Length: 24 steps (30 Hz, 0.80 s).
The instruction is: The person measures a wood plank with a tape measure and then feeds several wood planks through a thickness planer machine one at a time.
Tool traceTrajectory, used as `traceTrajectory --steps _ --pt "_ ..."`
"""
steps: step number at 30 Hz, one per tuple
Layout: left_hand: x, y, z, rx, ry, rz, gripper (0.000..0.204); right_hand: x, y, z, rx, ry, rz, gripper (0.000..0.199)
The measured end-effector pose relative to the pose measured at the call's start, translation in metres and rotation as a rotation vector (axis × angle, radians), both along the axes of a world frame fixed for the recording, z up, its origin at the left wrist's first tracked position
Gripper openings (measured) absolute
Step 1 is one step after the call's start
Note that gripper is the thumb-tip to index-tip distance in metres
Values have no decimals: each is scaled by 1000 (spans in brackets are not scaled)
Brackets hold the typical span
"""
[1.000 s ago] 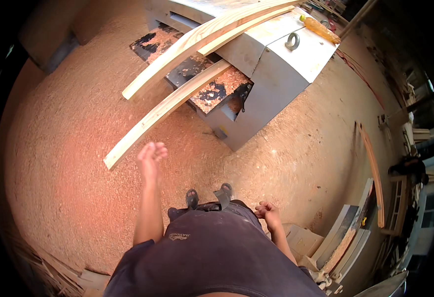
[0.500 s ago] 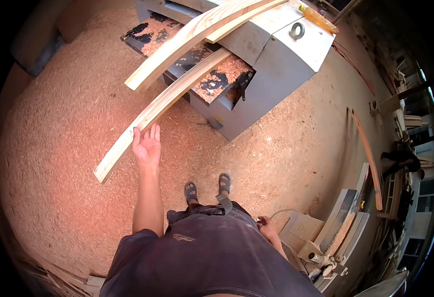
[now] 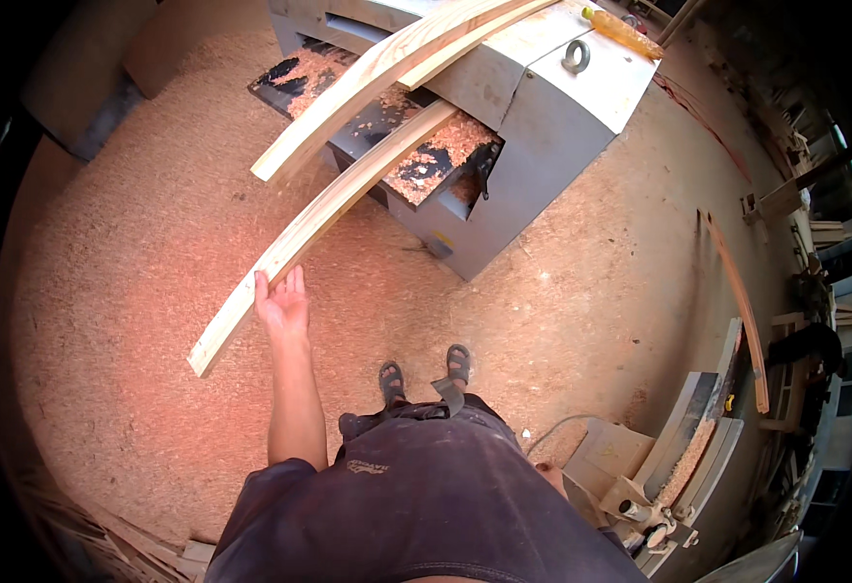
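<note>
A long pale wooden board (image 3: pixel 334 194) slants out from the opening of a grey woodworking machine (image 3: pixel 533 175), its near end raised over the floor. My left hand (image 3: pixel 283 309) is at the board near that end, palm up, with the thumb over its edge and the fingers fairly straight along its other side. Wood shavings cover the machine's dark bed (image 3: pixel 436 165) under the board. My right hand (image 3: pixel 550 476) hangs by my right side, mostly hidden by my shirt, and its fingers do not show.
Two more boards, one a wider plank (image 3: pixel 348 102), lie across the machine's top, near a metal lifting ring (image 3: pixel 576 56) and an amber bottle (image 3: pixel 625 34). Another machine with a long bed (image 3: pixel 679 428) stands at my right. Shavings are strewn over the floor (image 3: pixel 135 291). A person (image 3: pixel 807 348) is at far right.
My view has shifted a little. My left hand stays at the board, slightly lower in the picture. My right hand has dropped back and is now mostly covered by my shirt.
</note>
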<state>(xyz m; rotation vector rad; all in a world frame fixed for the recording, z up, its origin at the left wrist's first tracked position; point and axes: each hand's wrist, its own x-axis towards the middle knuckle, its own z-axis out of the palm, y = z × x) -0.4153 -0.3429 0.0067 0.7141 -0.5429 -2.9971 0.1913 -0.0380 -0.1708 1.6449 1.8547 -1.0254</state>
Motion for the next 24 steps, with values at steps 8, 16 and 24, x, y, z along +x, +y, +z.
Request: traceTrajectory --steps 8,16,24 --pt "41 2 25 -479 3 -488 61 -61 15 -2 31 172 85 41" --pt "6 -1 43 -2196 529 -190 63 -63 30 -18 4 231 83 38" --pt "-21 -20 59 -2399 267 -642 71 -6 32 -55 -11 97 13 41"
